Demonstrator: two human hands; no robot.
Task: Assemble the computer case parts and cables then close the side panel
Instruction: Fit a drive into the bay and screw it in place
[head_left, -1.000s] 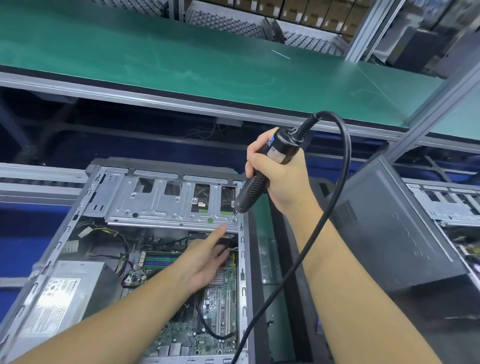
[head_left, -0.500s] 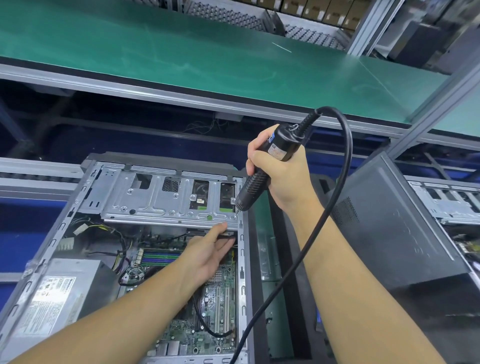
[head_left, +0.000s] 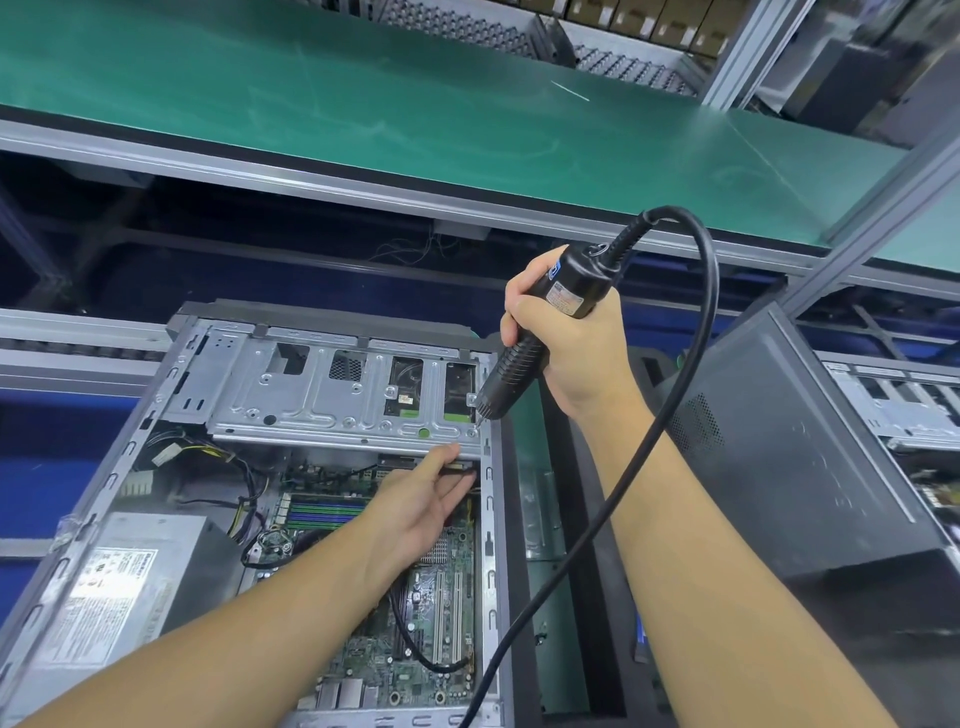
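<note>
The computer case (head_left: 488, 525) lies on its side with the side panel off, so its inside faces up at the person. Across the far end sits the silver drive cage (head_left: 322, 395). Below it, the green motherboard (head_left: 441, 597) runs along the right wall, with memory sticks (head_left: 322, 512) near its top. The grey power supply (head_left: 130, 571) fills the near-left corner.

The right hand (head_left: 576, 353) is wrapped round a black electric screwdriver (head_left: 511, 374), fingers curled tight on the barrel. The tool tilts down and to the left, and its bit meets the cage at the near-right corner, just beside the case wall. Its thick black cord (head_left: 691, 364) arcs up from the top of the tool and falls past the right forearm.

The left hand (head_left: 415, 509) reaches into the case palm up with fingers straight and holds nothing. The thumb touches the cage's lower lip and the fingertips go just under it, at a dark part there — what that part is cannot be told.

A thin black cable (head_left: 415, 654) loops over the lower motherboard. Just right of the case stands a black tower (head_left: 779, 441), and beyond it another open case (head_left: 893, 405). A green-topped desk (head_left: 415, 104) spans the background.
</note>
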